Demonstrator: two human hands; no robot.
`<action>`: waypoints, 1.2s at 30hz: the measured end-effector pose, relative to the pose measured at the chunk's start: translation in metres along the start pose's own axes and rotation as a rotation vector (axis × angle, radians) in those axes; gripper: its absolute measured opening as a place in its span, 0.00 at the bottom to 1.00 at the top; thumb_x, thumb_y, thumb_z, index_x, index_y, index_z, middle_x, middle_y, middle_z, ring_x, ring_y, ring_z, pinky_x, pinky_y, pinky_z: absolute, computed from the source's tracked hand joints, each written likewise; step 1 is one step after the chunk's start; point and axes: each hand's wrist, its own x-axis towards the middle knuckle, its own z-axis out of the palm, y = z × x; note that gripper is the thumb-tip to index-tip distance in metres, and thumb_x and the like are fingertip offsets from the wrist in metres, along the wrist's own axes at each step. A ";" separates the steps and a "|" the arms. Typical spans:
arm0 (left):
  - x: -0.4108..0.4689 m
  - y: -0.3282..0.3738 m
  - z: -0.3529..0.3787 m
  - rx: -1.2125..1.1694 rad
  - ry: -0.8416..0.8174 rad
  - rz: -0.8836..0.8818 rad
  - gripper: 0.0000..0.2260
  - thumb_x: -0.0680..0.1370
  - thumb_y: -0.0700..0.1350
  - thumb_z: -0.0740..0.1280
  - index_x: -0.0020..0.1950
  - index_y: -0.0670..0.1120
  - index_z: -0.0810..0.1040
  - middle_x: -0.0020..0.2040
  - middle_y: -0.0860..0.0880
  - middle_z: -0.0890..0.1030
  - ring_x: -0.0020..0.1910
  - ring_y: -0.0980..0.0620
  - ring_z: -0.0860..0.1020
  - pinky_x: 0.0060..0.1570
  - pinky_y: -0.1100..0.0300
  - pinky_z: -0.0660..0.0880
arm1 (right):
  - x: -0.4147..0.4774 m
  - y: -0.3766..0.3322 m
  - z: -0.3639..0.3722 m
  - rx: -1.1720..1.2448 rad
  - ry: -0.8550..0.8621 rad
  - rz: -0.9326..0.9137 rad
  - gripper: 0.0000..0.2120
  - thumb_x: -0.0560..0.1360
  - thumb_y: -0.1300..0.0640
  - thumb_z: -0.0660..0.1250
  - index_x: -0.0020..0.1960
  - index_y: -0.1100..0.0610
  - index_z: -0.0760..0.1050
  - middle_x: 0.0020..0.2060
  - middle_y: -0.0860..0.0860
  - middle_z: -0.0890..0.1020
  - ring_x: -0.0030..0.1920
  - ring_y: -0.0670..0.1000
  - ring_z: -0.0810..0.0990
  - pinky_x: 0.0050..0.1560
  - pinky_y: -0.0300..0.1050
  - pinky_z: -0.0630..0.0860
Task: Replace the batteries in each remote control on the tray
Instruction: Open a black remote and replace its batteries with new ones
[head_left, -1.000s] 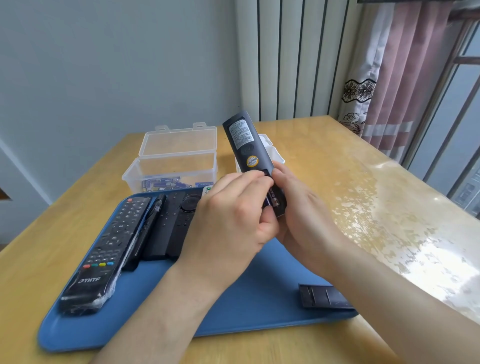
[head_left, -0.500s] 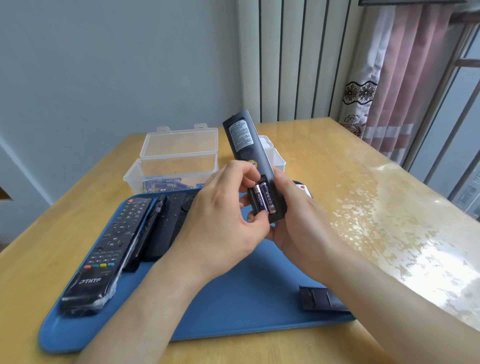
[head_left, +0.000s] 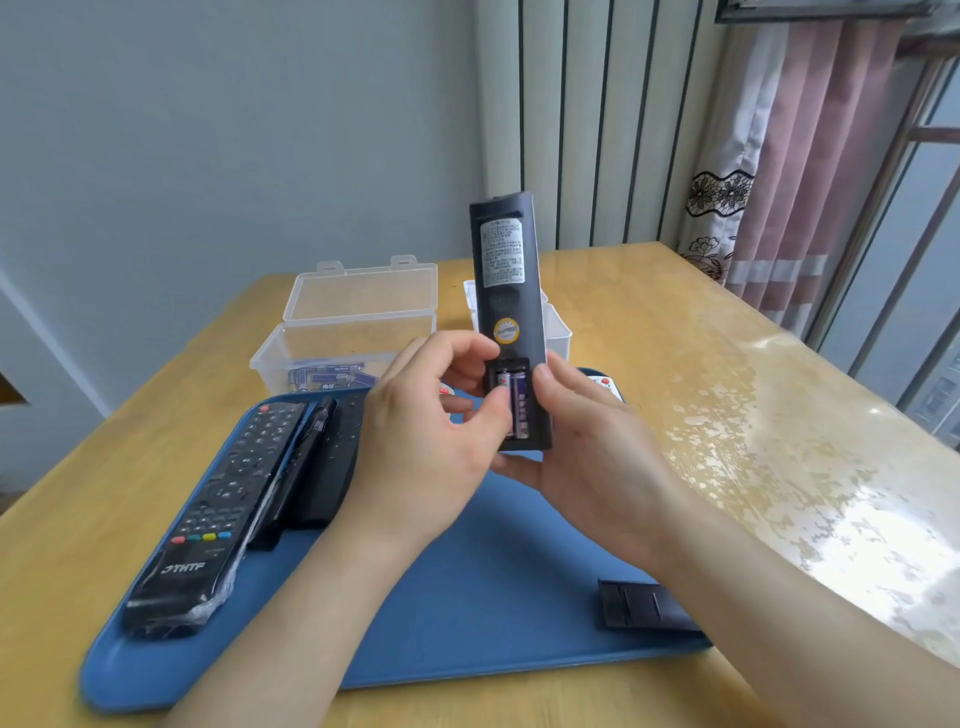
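My right hand (head_left: 592, 457) grips the lower end of a dark remote (head_left: 506, 291), held upright with its back towards me over the blue tray (head_left: 467, 613). Its battery bay is uncovered and two purple batteries (head_left: 517, 402) sit inside. My left hand (head_left: 431, 441) is at the bay, its thumb pressing on the left battery. The remote's loose cover (head_left: 639, 605) lies on the tray's near right corner. Several black remotes (head_left: 218, 509) lie side by side on the tray's left part.
A clear lidded box (head_left: 353, 332) holding several purple batteries stands behind the tray. A second clear box (head_left: 558, 327) shows behind the held remote. A white remote (head_left: 605, 387) peeks out at the tray's far right. Curtains and a window lie to the right.
The held remote has been raised and turned more upright. My left hand's fingers drew back from over the bay, uncovering the two batteries, and the thumb now presses the left one.
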 end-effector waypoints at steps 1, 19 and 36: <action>0.001 -0.001 -0.001 0.041 0.023 0.024 0.10 0.70 0.44 0.69 0.50 0.53 0.79 0.45 0.56 0.78 0.44 0.56 0.79 0.45 0.61 0.78 | -0.001 -0.001 0.001 0.010 -0.031 0.005 0.16 0.85 0.57 0.53 0.67 0.56 0.74 0.63 0.58 0.80 0.64 0.62 0.77 0.66 0.64 0.71; 0.005 -0.004 -0.015 0.336 -0.170 0.354 0.16 0.71 0.45 0.72 0.57 0.43 0.82 0.52 0.50 0.80 0.49 0.50 0.78 0.51 0.54 0.76 | 0.001 -0.008 0.002 -0.081 0.108 -0.013 0.16 0.84 0.54 0.55 0.55 0.62 0.79 0.45 0.58 0.83 0.44 0.59 0.77 0.32 0.45 0.74; 0.000 0.009 -0.008 0.265 -0.148 0.330 0.11 0.67 0.40 0.72 0.50 0.43 0.83 0.45 0.53 0.83 0.40 0.54 0.78 0.44 0.59 0.75 | 0.000 -0.002 0.008 -0.273 0.201 -0.115 0.18 0.85 0.57 0.51 0.43 0.61 0.74 0.37 0.56 0.79 0.37 0.57 0.71 0.28 0.41 0.67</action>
